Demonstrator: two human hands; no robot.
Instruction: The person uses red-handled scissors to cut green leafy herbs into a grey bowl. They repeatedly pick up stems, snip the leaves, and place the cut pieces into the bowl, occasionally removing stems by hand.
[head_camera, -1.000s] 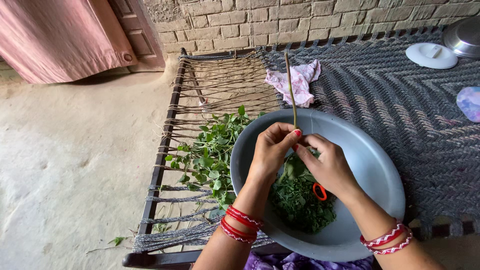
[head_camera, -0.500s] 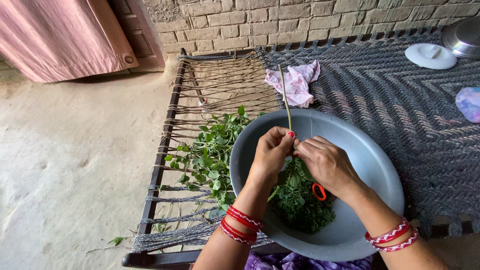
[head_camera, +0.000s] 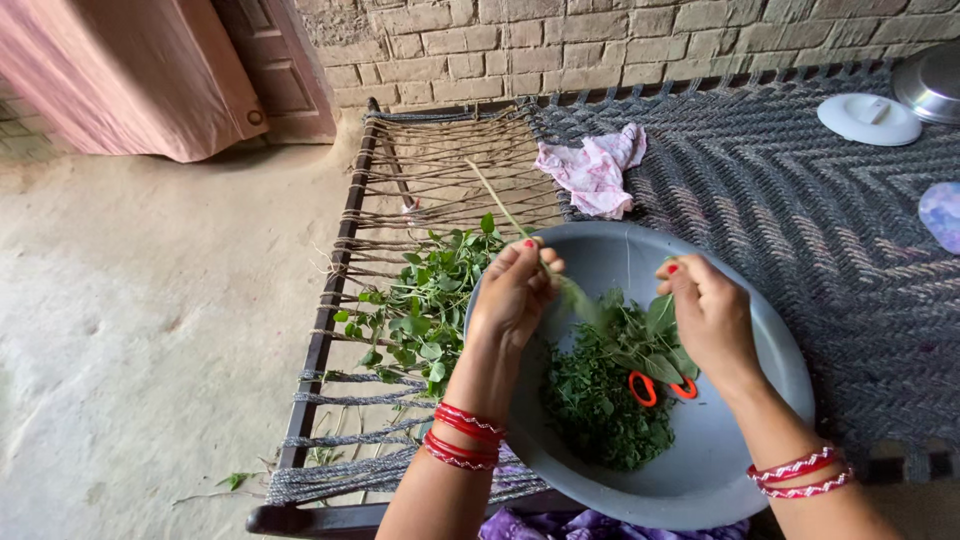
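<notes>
My left hand (head_camera: 512, 292) pinches a thin bare green stem (head_camera: 497, 205) that slants up to the left over the rim of a grey metal basin (head_camera: 745, 450). My right hand (head_camera: 708, 318) hovers over the basin to the right, fingers loosely curled and apart from the stem; whether it holds leaves is unclear. Under both hands lies a heap of plucked green leaves (head_camera: 600, 405) inside the basin. Orange scissor handles (head_camera: 660, 388) poke out of the heap. A bunch of leafy stalks (head_camera: 425, 305) lies on the woven cot left of the basin.
The basin rests on a rope-woven cot (head_camera: 800, 200) with a wooden frame. A pink cloth (head_camera: 594, 168), a white lid (head_camera: 868, 118), a steel vessel (head_camera: 932, 82) and a pale object (head_camera: 942, 215) lie at the back. Brick wall behind, earthen floor (head_camera: 130, 330) left.
My hands have separated: the left one carried the stripped stem left and tilted it, the right one drew away to the right. Leaves have dropped onto the heap and more of the scissors shows.
</notes>
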